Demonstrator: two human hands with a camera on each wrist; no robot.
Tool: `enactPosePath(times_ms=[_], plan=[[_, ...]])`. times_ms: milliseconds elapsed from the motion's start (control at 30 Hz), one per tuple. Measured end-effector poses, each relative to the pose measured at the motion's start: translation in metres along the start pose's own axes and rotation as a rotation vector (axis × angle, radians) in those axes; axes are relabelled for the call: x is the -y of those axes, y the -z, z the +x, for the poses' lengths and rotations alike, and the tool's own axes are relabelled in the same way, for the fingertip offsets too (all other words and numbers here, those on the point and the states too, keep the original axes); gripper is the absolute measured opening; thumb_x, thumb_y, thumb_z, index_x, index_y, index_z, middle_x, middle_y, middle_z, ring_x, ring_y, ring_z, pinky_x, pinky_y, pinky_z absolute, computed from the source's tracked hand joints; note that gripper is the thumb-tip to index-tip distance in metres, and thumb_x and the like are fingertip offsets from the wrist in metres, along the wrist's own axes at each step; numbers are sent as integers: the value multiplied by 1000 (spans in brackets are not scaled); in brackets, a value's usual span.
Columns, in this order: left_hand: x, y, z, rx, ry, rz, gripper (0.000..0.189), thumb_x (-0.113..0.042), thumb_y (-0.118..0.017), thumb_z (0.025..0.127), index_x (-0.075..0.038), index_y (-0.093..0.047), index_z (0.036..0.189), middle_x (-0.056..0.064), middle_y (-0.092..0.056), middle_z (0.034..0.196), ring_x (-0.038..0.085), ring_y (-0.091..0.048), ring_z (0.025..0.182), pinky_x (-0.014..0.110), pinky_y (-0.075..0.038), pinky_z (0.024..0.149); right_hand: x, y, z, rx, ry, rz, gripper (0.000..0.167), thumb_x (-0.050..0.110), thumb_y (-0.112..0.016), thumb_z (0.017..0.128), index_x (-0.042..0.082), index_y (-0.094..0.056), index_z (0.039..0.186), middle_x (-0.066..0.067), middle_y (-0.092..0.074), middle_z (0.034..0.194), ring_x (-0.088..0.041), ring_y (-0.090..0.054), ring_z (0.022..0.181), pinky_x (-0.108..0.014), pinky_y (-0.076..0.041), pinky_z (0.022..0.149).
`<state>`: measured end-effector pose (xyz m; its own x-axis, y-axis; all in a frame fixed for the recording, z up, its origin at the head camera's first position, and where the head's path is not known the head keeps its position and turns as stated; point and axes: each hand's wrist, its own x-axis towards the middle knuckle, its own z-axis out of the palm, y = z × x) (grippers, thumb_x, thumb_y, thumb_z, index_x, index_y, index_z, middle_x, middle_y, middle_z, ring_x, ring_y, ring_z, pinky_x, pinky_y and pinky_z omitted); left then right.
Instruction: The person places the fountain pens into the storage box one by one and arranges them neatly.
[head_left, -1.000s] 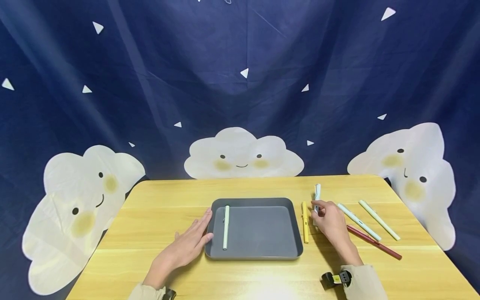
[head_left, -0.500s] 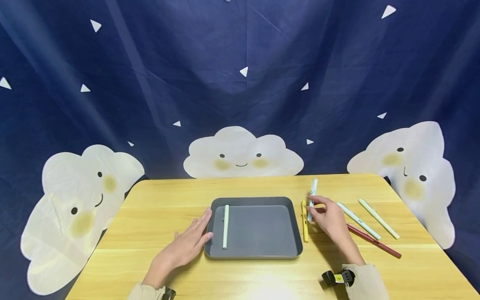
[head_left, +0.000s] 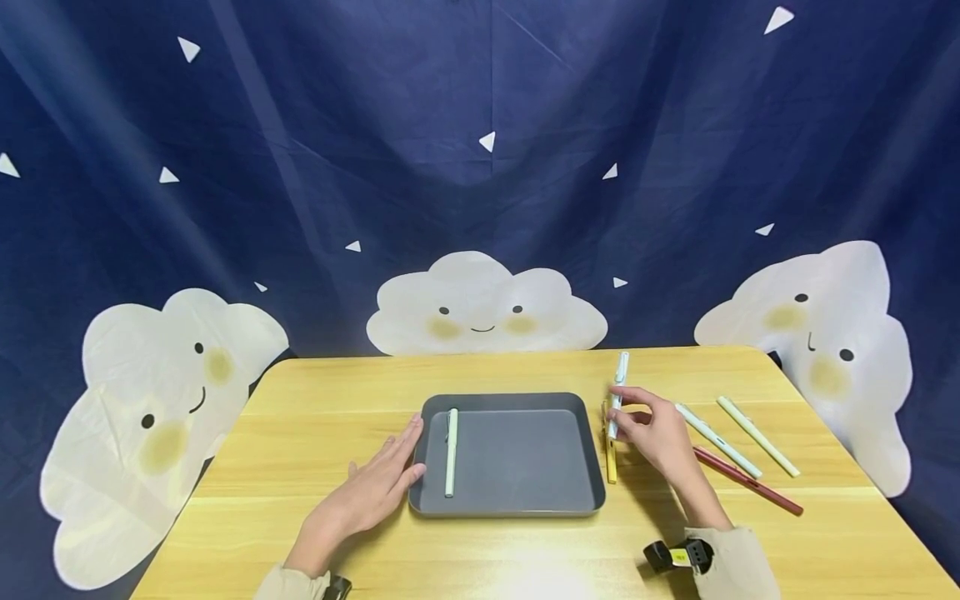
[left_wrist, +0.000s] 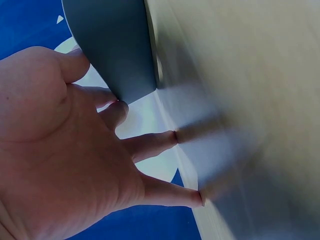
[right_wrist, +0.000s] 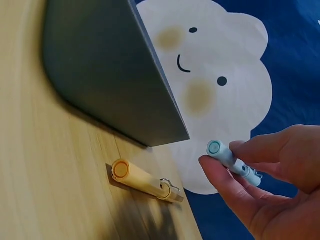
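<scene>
My right hand (head_left: 658, 431) pinches a pale blue pen (head_left: 619, 385) between thumb and fingers, with its clip end pointing away. In the right wrist view the pale blue pen (right_wrist: 227, 159) is held up off the table, beside a yellow pen (right_wrist: 145, 180) that lies on the wood. From the head view it overlaps the far part of the yellow pen (head_left: 611, 462). My left hand (head_left: 371, 492) rests with straight fingers at the left rim of a dark grey tray (head_left: 517, 507). A pale green pen (head_left: 451, 454) lies inside the tray, near its left side.
Right of my right hand lie a light blue pen (head_left: 718, 440), a dark red pen (head_left: 748, 481) and a light green pen (head_left: 757, 436). The wooden table (head_left: 315, 400) ends at a dark blue curtain (head_left: 420, 125) printed with clouds.
My right hand has lifted the pale blue pen and moved it left, toward the tray and over the yellow pen. The left hand and the tray have stayed in place.
</scene>
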<state>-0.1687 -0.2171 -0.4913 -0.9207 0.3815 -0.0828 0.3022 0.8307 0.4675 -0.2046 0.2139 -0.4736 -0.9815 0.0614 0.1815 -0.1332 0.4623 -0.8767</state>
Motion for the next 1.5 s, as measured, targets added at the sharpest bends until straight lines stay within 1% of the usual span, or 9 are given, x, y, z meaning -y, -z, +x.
enactPosePath(times_ms=[167, 400, 633, 867, 1000, 1167, 1300, 1400, 1500], plan=[[0, 0, 0, 0, 1, -3, 67, -43, -40, 111, -22, -10, 167, -5, -6, 172, 41, -22, 152, 89, -13, 99, 0, -3, 0, 4, 1, 40, 34, 4, -73, 94, -2, -69, 127, -25, -68, 116, -13, -74, 78, -32, -62, 64], [-1, 2, 0, -5, -7, 4, 66, -43, -40, 111, -21, -11, 167, -4, -7, 171, 42, -23, 152, 89, -14, 99, 2, -6, 0, 19, 20, 73, 31, 2, -73, 94, -1, -70, 125, -25, -67, 114, -14, -74, 77, -31, -62, 63], [0, 5, -3, -11, -6, 6, 66, -43, -39, 111, -20, -11, 167, -2, -7, 172, 43, -24, 151, 90, -15, 98, 9, -7, -1, 73, 4, 133, 37, -5, -69, 92, -2, -68, 129, -26, -64, 119, -20, -74, 85, -31, -62, 66], [0, 4, -5, -13, -3, 0, 66, -42, -40, 111, -19, -12, 167, -1, -9, 172, 44, -25, 151, 90, -14, 97, 14, -12, -5, 113, 34, 139, 38, -6, -69, 92, -2, -68, 129, -26, -62, 122, -22, -74, 83, -39, -62, 67], [1, 4, -5, -10, 1, -1, 66, -43, -40, 111, -21, -12, 167, -2, -8, 172, 43, -24, 151, 90, -14, 98, 15, -16, -7, 123, 45, 159, 37, -6, -69, 92, -2, -68, 129, -25, -62, 121, -21, -74, 85, -38, -63, 67], [0, 2, -2, -6, -4, -2, 66, -44, -40, 111, -21, -12, 167, -4, -8, 172, 42, -23, 152, 90, -13, 98, 16, -21, -11, 143, 35, 196, 37, -6, -70, 92, -3, -68, 129, -24, -61, 118, -22, -74, 85, -36, -63, 67], [-1, 2, 0, 7, -5, -2, 67, -43, -39, 111, -22, -9, 167, -5, -6, 171, 41, -22, 152, 90, -13, 98, 18, -24, -13, 148, 44, 222, 36, -5, -72, 92, -3, -69, 128, -24, -64, 112, -19, -73, 84, -33, -62, 67], [-2, 2, 1, 8, -11, -2, 66, -43, -39, 111, -21, -9, 167, -4, -6, 171, 42, -22, 152, 90, -13, 98, 20, -27, -14, 150, 63, 242, 35, -4, -73, 91, -2, -70, 126, -27, -67, 107, -18, -73, 84, -33, -62, 67], [-3, 3, 1, 6, -12, -6, 66, -43, -39, 112, -21, -9, 167, -4, -6, 172, 42, -22, 152, 90, -12, 98, 22, -30, -14, 161, 73, 253, 35, -4, -74, 91, -2, -70, 125, -29, -66, 110, -20, -73, 85, -34, -62, 67]])
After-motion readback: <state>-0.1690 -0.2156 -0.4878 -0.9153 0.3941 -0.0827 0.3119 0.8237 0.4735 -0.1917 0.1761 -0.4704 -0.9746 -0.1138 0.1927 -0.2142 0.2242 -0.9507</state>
